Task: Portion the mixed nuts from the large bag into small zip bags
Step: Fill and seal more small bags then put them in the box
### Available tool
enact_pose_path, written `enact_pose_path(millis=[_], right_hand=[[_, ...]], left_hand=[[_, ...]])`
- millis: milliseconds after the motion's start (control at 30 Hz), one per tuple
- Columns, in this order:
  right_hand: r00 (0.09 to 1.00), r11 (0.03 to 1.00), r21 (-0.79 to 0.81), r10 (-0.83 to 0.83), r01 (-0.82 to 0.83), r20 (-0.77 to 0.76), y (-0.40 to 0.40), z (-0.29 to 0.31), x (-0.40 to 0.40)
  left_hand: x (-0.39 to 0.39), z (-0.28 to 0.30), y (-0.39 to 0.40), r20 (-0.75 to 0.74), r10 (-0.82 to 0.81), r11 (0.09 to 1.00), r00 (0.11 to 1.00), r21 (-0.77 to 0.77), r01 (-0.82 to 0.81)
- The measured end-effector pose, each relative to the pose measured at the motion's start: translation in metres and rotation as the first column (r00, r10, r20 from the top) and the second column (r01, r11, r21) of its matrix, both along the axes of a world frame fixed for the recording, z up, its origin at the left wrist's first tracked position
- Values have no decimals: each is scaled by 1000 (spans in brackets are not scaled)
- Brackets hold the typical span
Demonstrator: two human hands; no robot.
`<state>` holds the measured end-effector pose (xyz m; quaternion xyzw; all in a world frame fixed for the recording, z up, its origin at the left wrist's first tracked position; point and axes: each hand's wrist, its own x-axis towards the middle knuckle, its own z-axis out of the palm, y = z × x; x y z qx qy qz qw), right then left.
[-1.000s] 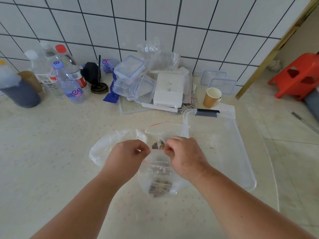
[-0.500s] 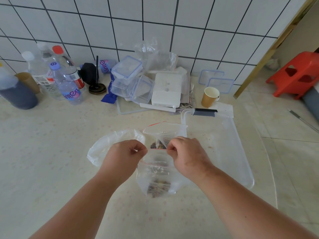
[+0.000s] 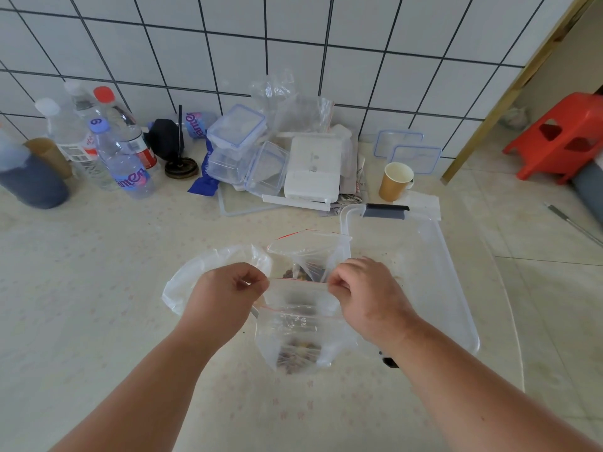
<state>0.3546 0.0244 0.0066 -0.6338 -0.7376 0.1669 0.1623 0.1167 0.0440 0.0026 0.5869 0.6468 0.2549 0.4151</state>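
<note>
While left hand [image 3: 225,296] and right hand [image 3: 365,296] pinch the small zip bag's [image 3: 298,324] top edge, clear tub [image 3: 456,288] just right, bare worktop [image 3: 81,288] left.

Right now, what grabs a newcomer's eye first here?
Both hands at centre: the left hand and right hand pinch the top corners of a small zip bag with nuts at its bottom. Next, the red stool at far right and the bottles by the tiled wall.

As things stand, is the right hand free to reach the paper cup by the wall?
Probably not yet. The right hand pinches the small zip bag at its top edge, as does the left hand. The path to the paper cup looks open across the clear bin.
</note>
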Motion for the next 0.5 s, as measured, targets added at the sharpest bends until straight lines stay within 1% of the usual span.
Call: enact_pose_path(millis=[67,133,333,500], right_hand=[[1000,1000,-6,12,-12,25,-1,-1,0],[1000,1000,-7,2,-2,11,-2,-2,1],[996,996,28,-83,84,-30,-2,-1,11],[989,991,6,-134,134,-60,-7,-4,13]], left_hand=[[1,-1,-1,7,-9,1000,1000,0,9],[3,-3,-3,11,-10,1000,1000,-8,11],[-3,-4,-1,3,12,1000,1000,-15,-11],[-1,-7,-4,-26,7,1000,1000,-4,-7]])
